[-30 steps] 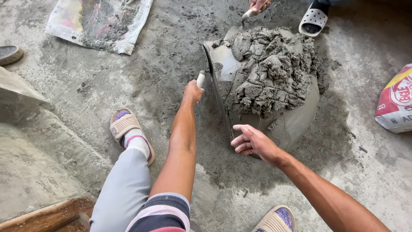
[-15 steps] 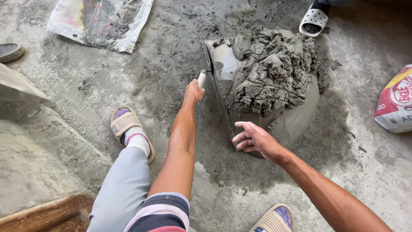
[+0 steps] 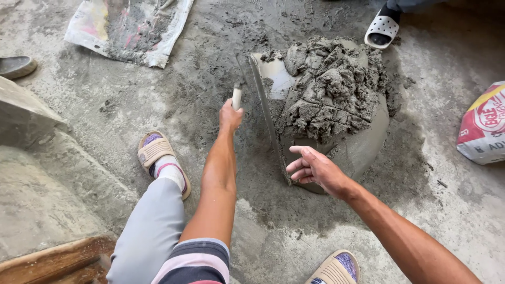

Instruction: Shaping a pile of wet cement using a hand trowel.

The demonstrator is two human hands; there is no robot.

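Left hand (image 3: 230,117) is gripping the trowel (image 3: 263,113) by its pale handle, blade cutting into the wet mortar pile (image 3: 329,100) on the floor (image 3: 131,115). Right hand (image 3: 314,169) is hovering open by the pile. Mortar is looking heavy, sticky, soft; handle is the only sensible hold.

Both forearms are bare, with no sleeves, gloves, watch or rings showing on the left hand (image 3: 230,117) or the right hand (image 3: 314,169). The left leg wears light grey trousers (image 3: 150,231) and a white sock (image 3: 169,169) inside a tan slide sandal (image 3: 158,152) with a ribbed strap and purple footbed. A matching sandal (image 3: 336,269) covers the right foot. A garment striped pink, white and navy (image 3: 195,264) shows at the lower edge.
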